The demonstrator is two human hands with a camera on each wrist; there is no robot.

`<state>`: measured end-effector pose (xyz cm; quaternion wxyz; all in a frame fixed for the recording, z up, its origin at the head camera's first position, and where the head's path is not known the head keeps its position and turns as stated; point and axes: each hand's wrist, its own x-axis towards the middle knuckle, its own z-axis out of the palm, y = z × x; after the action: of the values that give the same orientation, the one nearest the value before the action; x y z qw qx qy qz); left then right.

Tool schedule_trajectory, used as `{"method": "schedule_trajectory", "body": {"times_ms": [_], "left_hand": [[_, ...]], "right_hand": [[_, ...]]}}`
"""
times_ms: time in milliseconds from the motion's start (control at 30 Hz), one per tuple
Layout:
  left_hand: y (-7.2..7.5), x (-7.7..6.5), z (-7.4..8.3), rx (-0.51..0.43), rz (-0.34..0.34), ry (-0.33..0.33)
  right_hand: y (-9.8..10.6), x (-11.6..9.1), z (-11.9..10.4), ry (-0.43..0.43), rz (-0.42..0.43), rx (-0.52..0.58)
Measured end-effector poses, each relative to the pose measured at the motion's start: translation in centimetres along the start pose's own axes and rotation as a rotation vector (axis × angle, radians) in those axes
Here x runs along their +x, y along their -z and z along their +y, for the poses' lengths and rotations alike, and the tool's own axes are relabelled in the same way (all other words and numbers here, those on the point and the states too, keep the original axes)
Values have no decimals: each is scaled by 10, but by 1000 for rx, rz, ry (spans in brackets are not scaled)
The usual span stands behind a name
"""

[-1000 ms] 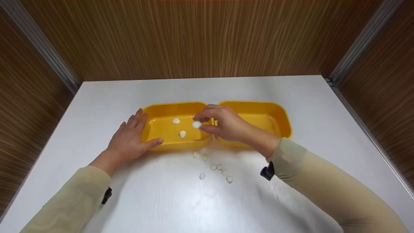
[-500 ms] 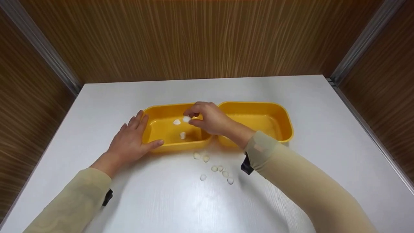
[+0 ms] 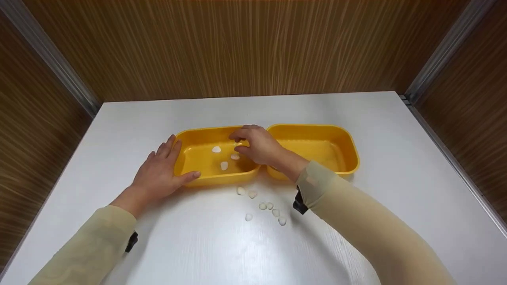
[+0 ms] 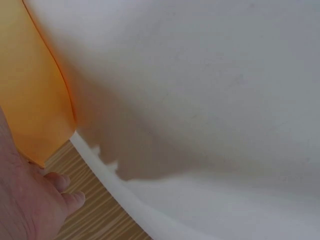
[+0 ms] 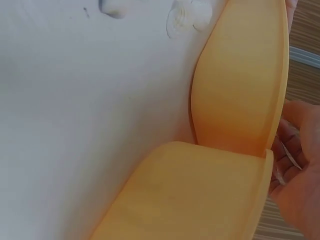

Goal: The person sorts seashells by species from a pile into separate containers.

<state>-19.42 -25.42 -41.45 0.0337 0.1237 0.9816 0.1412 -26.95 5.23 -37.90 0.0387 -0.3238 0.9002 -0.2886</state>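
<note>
My left hand [image 3: 157, 173] rests at the left end of a yellow tray [image 3: 222, 179], its fingers along the rim and the thumb over the front edge. Three small white seashells lie in that tray: one shell [image 3: 216, 149] at the back, one [image 3: 224, 166] near the front, one [image 3: 235, 157] just below my right fingertips. Over the tray's right end, my right hand [image 3: 259, 145] hovers with thumb and fingers parted and nothing between them. In the right wrist view, that hand [image 5: 302, 160] is partly hidden behind the tray walls.
A second yellow tray [image 3: 319, 152] stands against the first on its right, with my right forearm crossing its front left corner. Several loose seashells [image 3: 270, 206] lie on the white table [image 3: 190, 241] before the trays. A wood-grain panel [image 3: 253, 47] rises behind.
My right hand moved left over the left tray with a seashell, then let go of it. The shell now lies on the tray floor. My left hand stayed at the tray's end.
</note>
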Motion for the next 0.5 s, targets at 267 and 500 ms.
{"method": "schedule_trajectory", "body": {"times_ms": [267, 500], "left_hand": [[1, 0, 1, 2, -6, 3], [1, 0, 2, 2, -9, 5]], "right_hand": [[13, -22, -13, 122, 88, 83], [22, -56, -23, 274, 163, 162]]}}
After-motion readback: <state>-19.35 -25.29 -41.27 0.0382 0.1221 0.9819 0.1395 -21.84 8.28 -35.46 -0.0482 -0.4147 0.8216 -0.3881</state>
